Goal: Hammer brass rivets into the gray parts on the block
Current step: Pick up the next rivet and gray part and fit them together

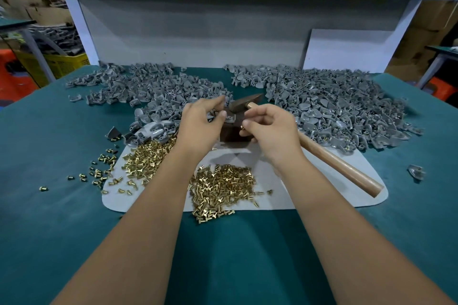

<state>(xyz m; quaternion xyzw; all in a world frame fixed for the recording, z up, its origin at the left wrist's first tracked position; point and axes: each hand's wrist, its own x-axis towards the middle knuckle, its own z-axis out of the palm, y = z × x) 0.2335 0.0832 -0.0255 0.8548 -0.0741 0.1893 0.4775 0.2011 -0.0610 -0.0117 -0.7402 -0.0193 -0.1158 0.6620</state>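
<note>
Left hand (pixel 200 121) fingers curled, thumb and forefinger pinching a gray part (pixel 229 118) on top of the dark block (pixel 231 135). Right hand (pixel 270 129) pinches one brass rivet (pixel 242 127) at its fingertips, just right of the part, and holds the hammer (pixel 309 146) handle under its palm. Loose rivet pile (pixel 223 186) near, on the gray mat (pixel 322 195)

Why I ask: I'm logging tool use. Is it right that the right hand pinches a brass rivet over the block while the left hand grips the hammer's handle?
Not quite. In the head view the left hand holds a gray part at the block; the hammer lies ungripped. The right hand does pinch a brass rivet.
</note>
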